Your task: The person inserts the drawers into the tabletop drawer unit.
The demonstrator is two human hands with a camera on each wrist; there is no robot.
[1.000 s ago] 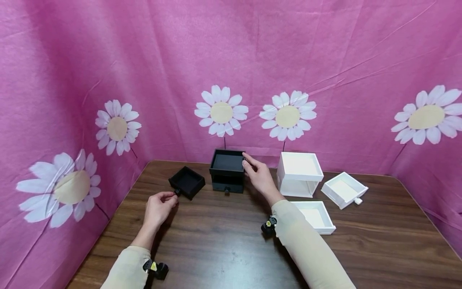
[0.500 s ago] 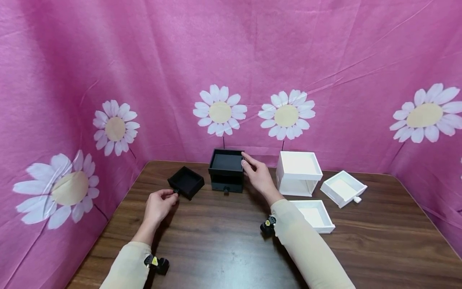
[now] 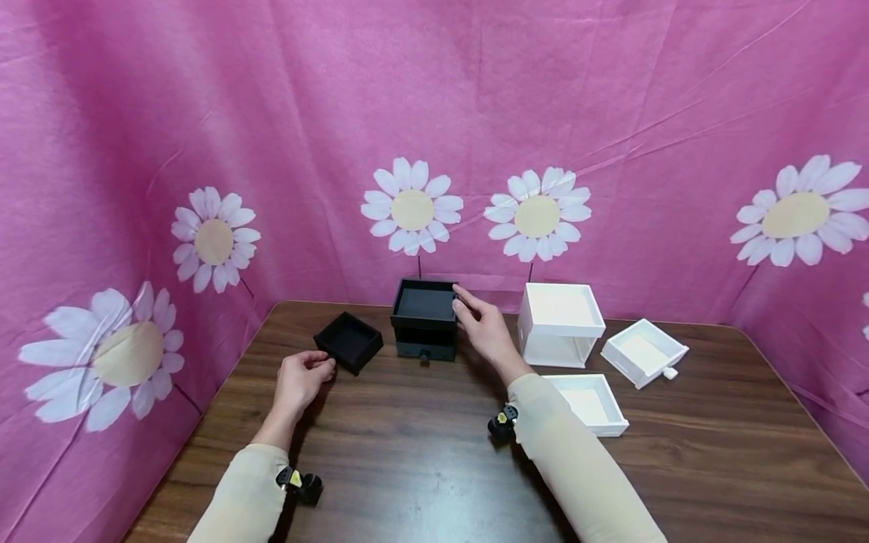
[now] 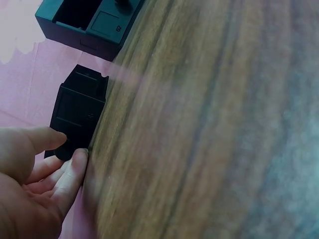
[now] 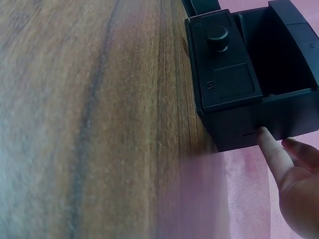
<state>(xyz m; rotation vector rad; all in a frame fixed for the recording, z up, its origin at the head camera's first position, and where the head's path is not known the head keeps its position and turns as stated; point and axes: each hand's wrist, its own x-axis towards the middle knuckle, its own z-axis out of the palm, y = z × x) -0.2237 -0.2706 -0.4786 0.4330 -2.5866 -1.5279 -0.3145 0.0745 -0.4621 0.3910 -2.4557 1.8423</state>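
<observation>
At the left of the head view, a small black drawer [image 3: 349, 341] lies on the wooden table, angled with its front toward me. My left hand [image 3: 302, 385] pinches its front knob between thumb and fingers, seen closely in the left wrist view. A black drawer cabinet [image 3: 425, 323] stands to its right. One drawer with a round knob [image 5: 218, 39] fills the cabinet's lower slot; the upper slot is an open gap. My right hand [image 3: 486, 330] rests extended fingers against the cabinet's right side, a fingertip [image 5: 262, 133] touching that wall in the right wrist view.
A white cabinet [image 3: 562, 324] with open slots stands right of the black one. Two white drawers lie near it: one drawer [image 3: 645, 353] to its right, another drawer [image 3: 592, 406] in front, partly behind my right sleeve. A pink daisy-printed curtain [image 3: 326, 136] closes off the table's back and sides.
My left hand has edged slightly toward the drawer and covers more of its knob. The right hand, drawer and cabinets have stayed in place; the head view has shifted a little.
</observation>
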